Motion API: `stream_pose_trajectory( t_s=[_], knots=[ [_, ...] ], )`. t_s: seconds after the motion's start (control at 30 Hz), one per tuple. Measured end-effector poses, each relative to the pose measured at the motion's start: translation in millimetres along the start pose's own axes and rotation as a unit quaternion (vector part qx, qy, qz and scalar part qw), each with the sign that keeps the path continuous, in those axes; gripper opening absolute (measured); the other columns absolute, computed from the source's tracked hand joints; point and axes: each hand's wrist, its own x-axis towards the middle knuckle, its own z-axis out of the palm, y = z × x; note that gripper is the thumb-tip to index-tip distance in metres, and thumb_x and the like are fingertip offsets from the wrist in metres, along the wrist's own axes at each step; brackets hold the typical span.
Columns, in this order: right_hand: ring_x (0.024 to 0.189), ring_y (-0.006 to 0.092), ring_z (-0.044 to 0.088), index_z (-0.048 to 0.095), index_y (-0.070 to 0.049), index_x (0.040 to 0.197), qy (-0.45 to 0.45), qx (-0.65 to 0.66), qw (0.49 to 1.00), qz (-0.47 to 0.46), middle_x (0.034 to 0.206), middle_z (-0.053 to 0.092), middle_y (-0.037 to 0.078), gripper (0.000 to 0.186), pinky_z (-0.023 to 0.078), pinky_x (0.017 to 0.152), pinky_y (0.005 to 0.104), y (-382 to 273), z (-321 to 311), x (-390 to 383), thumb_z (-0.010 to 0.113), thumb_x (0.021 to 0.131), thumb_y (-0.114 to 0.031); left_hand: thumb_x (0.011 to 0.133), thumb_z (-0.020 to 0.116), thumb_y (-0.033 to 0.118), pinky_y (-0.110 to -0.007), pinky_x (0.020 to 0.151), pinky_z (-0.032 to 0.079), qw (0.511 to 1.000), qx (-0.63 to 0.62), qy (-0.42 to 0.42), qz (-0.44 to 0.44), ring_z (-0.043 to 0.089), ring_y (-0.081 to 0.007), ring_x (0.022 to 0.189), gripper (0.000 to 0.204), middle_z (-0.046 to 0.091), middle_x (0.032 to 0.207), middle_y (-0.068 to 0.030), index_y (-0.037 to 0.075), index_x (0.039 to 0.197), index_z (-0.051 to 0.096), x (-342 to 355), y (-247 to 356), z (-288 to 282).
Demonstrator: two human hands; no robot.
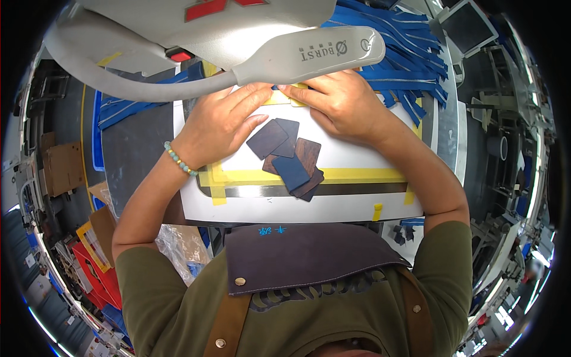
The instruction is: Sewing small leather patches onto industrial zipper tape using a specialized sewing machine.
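While the left hand (223,125) and right hand (351,106) are meeting at flat yellow strips (277,99) under a grey paddle-shaped fixture (315,52), any grip indeterminable, dark rectangular patches (292,172) are lying on the white surface (357,156), brown cardboard boxes (62,168) standing left.

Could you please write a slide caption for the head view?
Left hand and right hand close together at a grey machine, near dark patches and blue zippers.

A small blue piece (275,87), its outline mostly hidden, shows between the two hands (221,124) (345,102).
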Motion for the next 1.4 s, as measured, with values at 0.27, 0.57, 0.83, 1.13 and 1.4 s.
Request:
stream_pose_trajectory(
  t_s=[0.27,0.57,0.83,1.13,1.4],
  knots=[
    [0.122,0.0302,0.064,0.079,-0.008,0.118,-0.026,0.055,0.997,0.044,0.130,0.072,0.009,0.039,0.052,0.105,0.0442,5,-5,-4,0.070,0.081,-0.002,0.096,0.072,0.011,-0.038,0.085,0.059,0.999,-0.017,-0.014,0.031,0.073,-0.0262,0.099,0.024,0.076,0.127,-0.0063,0.004,0.119,0.073,6,-9,-4],
    [0.122,0.0372,0.060,0.079,-0.011,0.121,-0.049,0.133,0.987,0.078,0.131,0.067,0.013,0.042,0.048,0.105,0.0499,8,3,0,0.067,0.082,-0.003,0.094,0.068,0.003,-0.038,0.079,0.059,0.999,-0.008,0.014,0.042,0.073,-0.0257,0.092,0.030,0.077,0.116,-0.0066,0.005,0.123,0.071,2,-16,8],
    [0.121,0.0377,0.060,0.077,-0.005,0.120,-0.047,0.075,0.993,0.076,0.128,0.067,0.014,0.043,0.046,0.106,0.0520,-6,4,7,0.068,0.079,-0.006,0.090,0.070,-0.001,-0.040,0.082,0.059,0.998,-0.020,0.024,0.046,0.072,-0.0304,0.097,0.034,0.074,0.114,-0.0111,0.003,0.124,0.070,5,-13,3],
    [0.119,0.0377,0.061,0.077,-0.001,0.117,-0.016,0.059,0.995,0.074,0.124,0.067,0.016,0.041,0.048,0.104,0.0504,-14,8,6,0.066,0.077,-0.004,0.093,0.070,0.005,-0.038,0.085,0.059,0.999,-0.009,0.015,0.047,0.072,-0.0276,0.102,0.026,0.075,0.127,-0.0084,0.004,0.119,0.071,-2,-15,4],
    [0.113,0.0366,0.065,0.079,-0.002,0.113,-0.027,0.176,0.977,0.115,0.121,0.072,0.016,0.036,0.052,0.100,0.0457,6,-6,0,0.062,0.081,0.000,0.095,0.070,0.009,-0.040,0.089,0.058,0.991,0.069,-0.002,0.112,0.071,-0.0270,0.108,0.018,0.075,0.130,-0.0089,0.002,0.112,0.070,11,-11,-2]
  ],
)
